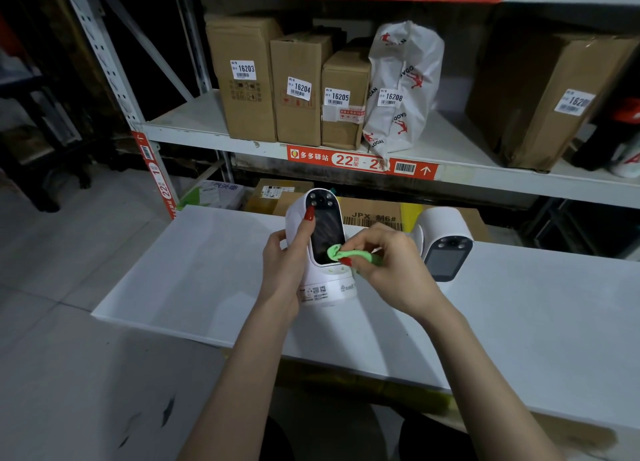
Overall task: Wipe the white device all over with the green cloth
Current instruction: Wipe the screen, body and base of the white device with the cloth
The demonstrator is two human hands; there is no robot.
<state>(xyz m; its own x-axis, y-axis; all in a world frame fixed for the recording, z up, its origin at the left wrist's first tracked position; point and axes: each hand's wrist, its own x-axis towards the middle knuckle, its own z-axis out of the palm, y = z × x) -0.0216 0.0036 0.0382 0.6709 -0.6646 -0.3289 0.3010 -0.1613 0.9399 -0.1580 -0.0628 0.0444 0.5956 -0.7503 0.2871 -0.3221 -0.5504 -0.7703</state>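
A white device (330,292) with a dark oval screen and camera lenses at its top stands upright on the white table (194,280). My left hand (285,259) wraps around its left side, the index finger lying along the screen's left edge. My right hand (388,266) pinches a small bunched green cloth (341,252) and presses it against the lower right part of the screen. Most of the cloth is hidden inside my fingers.
A second white device (446,242) lies tilted on the table just right of my right hand. Behind the table is a metal shelf (207,128) carrying labelled cardboard boxes (244,79) and a white plastic bag (401,86). More boxes sit under the shelf.
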